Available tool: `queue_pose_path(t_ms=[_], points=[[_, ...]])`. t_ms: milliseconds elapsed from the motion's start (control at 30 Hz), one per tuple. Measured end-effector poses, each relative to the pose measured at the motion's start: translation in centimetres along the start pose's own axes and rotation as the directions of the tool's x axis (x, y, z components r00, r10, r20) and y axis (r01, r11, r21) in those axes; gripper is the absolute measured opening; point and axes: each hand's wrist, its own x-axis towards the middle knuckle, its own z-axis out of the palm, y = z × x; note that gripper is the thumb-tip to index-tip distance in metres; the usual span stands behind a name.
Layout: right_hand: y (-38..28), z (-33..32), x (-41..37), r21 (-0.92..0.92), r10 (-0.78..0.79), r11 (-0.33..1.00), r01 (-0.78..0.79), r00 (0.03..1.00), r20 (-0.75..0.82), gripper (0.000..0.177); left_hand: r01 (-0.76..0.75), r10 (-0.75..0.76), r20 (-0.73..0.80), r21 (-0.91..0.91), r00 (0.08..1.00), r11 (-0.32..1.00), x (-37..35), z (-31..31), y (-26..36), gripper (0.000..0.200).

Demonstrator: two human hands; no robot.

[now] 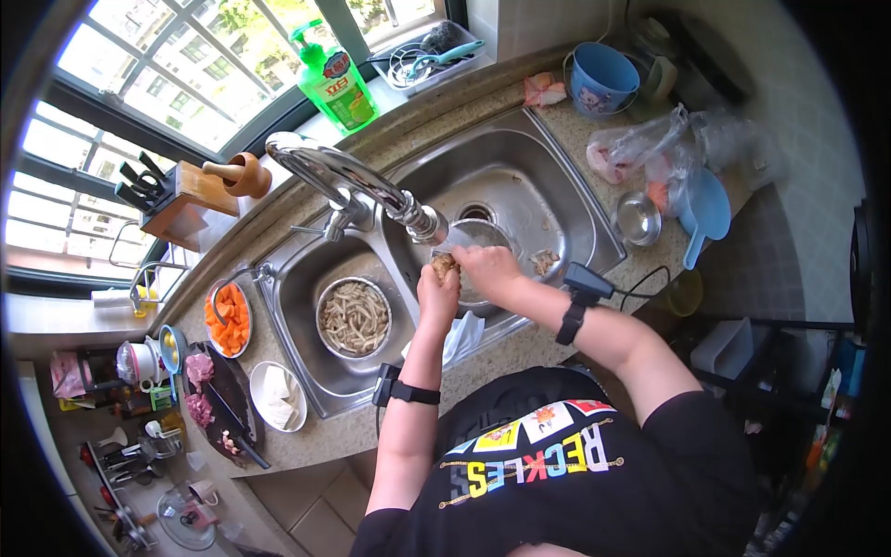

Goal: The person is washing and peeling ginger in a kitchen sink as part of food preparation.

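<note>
Over the divider of the double sink (568, 176), my left hand (438, 295) grips a brown, knobbly piece that looks like ginger (445, 266). My right hand (490, 273) is closed right beside it, fingers at the piece's upper end; whether a small tool is in it I cannot make out. Both hands are just below the faucet head (425, 226). Under my right hand, a round metal bowl (497, 234) sits in the right basin, partly hidden. Pale brown scraps (545, 262) lie near it. The left basin holds a bowl of whitish strips (355, 317).
Left on the counter are carrot chunks (229, 320), a white bowl of pale slabs (277, 397), and a cutting board with meat and a knife (239, 413). Soap (336, 84) and a knife block (186, 200) stand behind. Right are plastic bags (640, 148) and a blue dipper (707, 209).
</note>
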Motion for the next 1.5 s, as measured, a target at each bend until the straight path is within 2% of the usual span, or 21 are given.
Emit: queue_pose_path(t_ms=[100,133,167,233,300,367,433,567,633,667,767,900,967,1033,1067,1167,1200,1233,1300,1433,1500], points=[[0.5,0.5,1.0,0.013,0.028,1.000,-0.028,1.000,-0.005,0.014,-0.091,0.092,-0.002,0.111,0.996,0.990,0.4,0.7,-1.7,0.013],[1.1,0.8,1.3,0.035,0.082,0.996,-0.082,0.997,-0.001,0.014,-0.210,0.232,-0.049,0.274,0.972,0.938,-0.8,0.6,-0.5,0.013],[1.3,1.1,1.5,0.057,0.139,0.989,-0.139,0.990,-0.001,0.014,-0.150,0.157,-0.042,0.132,0.987,0.980,-0.4,1.2,-2.2,0.016],[0.4,0.1,0.3,0.082,0.134,0.988,-0.133,0.991,-0.010,0.013,0.111,-0.112,0.054,0.013,0.992,0.994,-0.2,0.6,-1.0,0.023],[-0.2,0.1,-0.9,0.028,0.056,0.998,-0.058,0.997,0.061,0.011,0.088,-0.090,0.058,0.041,0.994,0.995,0.2,0.4,-0.8,0.024],[0.3,1.1,-0.7,0.045,0.038,0.998,-0.039,0.999,0.027,0.009,0.075,-0.080,0.062,0.072,0.995,0.995,-0.2,0.5,-0.9,0.025],[0.4,1.8,0.1,0.054,-0.054,0.997,0.057,0.997,-0.060,0.008,-0.100,0.104,0.005,0.296,0.995,0.950,-0.9,0.8,-0.1,0.025],[0.5,3.4,1.1,-0.006,-0.056,0.998,0.056,0.996,-0.073,0.007,-0.059,0.077,-0.042,0.331,0.996,0.942,-0.7,0.6,-0.4,0.029],[2.0,4.5,1.6,-0.128,0.007,0.992,-0.011,0.999,-0.033,0.005,-0.090,0.098,-0.002,0.379,0.995,0.921,-1.1,0.3,-0.4,0.028],[3.2,4.7,1.7,-0.169,0.075,0.983,-0.078,0.997,-0.028,0.006,-0.095,0.102,0.001,0.382,0.995,0.919,-1.0,0.0,-0.3,0.028],[2.6,1.9,0.7,-0.095,0.065,0.993,-0.064,0.998,0.010,0.009,-0.079,0.093,-0.026,0.330,0.995,0.941,-1.0,-0.3,-0.9,0.026],[1.0,0.9,-1.1,0.022,-0.032,0.999,0.032,0.999,0.017,0.011,-0.089,0.102,-0.028,0.307,0.994,0.947,0.0,0.0,-1.6,0.024],[2.4,3.2,0.0,0.031,-0.067,0.997,0.067,0.998,-0.009,0.011,-0.116,0.131,-0.021,0.331,0.991,0.936,0.2,0.1,-1.4,0.023],[3.4,4.1,1.4,-0.146,0.091,0.986,-0.081,0.994,0.065,0.012,-0.019,0.008,0.064,0.186,0.998,0.982,-1.0,-0.1,0.8,0.025],[4.2,3.6,1.8,-0.098,0.113,0.989,-0.108,0.992,0.050,0.012,-0.031,0.019,0.050,0.260,0.999,0.965,-1.1,0.1,0.5,0.027],[2.3,1.3,1.2,-0.036,0.064,0.997,-0.063,0.998,0.022,0.014,-0.085,0.088,0.004,0.288,0.996,0.954,-0.2,-0.4,-1.2,0.027],[1.4,0.8,0.5,-0.089,-0.004,0.996,0.010,0.998,0.061,0.015,-0.061,0.061,0.010,0.267,0.998,0.962,0.0,-0.4,-0.7,0.026],[1.3,0.8,0.9,-0.091,-0.005,0.996,0.011,0.998,0.057,0.015,-0.065,0.065,0.008,0.267,0.998,0.962,-0.1,-0.4,-0.3,0.026],[1.4,1.5,1.2,0.009,-0.006,1.000,0.006,0.997,0.078,0.015,-0.138,0.137,0.030,0.361,0.990,0.922,-0.5,0.1,0.6,0.026],[2.8,1.1,2.6,0.020,0.134,0.991,-0.134,0.990,0.038,0.012,-0.193,0.195,0.031,0.370,0.980,0.909,-1.5,0.4,2.0,0.024],[1.4,0.2,1.1,0.031,0.123,0.992,-0.123,0.992,0.013,0.011,-0.175,0.173,0.037,0.355,0.984,0.918,-1.1,-0.2,1.4,0.023]])
